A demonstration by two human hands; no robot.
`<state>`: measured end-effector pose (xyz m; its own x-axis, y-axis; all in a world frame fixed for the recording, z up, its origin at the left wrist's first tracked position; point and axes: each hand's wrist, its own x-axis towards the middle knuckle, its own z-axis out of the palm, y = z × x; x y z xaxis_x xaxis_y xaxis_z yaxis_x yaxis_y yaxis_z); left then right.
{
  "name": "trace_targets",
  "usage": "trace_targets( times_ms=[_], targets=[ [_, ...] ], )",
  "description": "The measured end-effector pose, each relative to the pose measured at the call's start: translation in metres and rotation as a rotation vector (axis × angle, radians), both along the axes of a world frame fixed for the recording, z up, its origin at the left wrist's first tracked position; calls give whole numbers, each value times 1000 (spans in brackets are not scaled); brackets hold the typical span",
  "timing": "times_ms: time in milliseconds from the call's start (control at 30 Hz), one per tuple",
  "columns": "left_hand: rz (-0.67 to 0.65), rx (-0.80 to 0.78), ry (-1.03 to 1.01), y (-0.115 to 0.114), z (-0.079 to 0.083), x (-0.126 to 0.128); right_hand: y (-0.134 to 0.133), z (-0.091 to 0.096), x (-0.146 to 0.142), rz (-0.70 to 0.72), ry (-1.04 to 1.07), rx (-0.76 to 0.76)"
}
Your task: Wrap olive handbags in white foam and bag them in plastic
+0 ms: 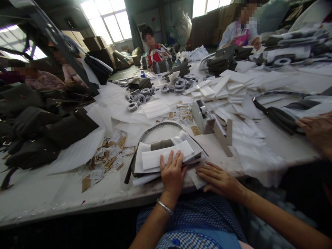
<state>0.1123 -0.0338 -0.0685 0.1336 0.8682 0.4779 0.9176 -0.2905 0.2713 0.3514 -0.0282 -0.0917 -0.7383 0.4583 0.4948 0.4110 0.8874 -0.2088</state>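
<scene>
A dark handbag [162, 144] lies on the table in front of me, its wrapped handle [160, 126] arched away at the back. White foam sheeting covers much of it, with a folded foam strip [153, 158] across the front. My left hand [172, 169] rests on that strip, fingers spread and flat. Beside the bag's lower right corner, my right hand [219, 180] lies with fingers stretched out over a thin translucent sheet [197, 178] at the table edge. Neither hand is closed round anything.
A tape dispenser [203, 117] stands behind the bag, with cardboard pieces [223, 133] beside it. Paper tags [106, 157] lie left. Dark bags [46, 128] are heaped far left, foam sheets [225, 86] behind. A co-worker's hand [317, 133] touches another bag [285, 116] at right.
</scene>
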Motion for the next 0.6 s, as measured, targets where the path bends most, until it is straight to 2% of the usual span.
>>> trace_targets(
  times_ms=[100, 200, 467, 600],
  targets=[
    [12, 5, 15, 0, -2, 1, -6, -7, 1, 7, -31, -9],
    [11, 25, 29, 0, -2, 1, -6, -10, -3, 21, 56, -19],
    [2, 69, 50, 0, -5, 0, 7, -1, -18, 36, 165, -7],
    [-2, 73, 54, 0, -6, -1, 4, 2, -23, 1, 218, -35]
  ],
)
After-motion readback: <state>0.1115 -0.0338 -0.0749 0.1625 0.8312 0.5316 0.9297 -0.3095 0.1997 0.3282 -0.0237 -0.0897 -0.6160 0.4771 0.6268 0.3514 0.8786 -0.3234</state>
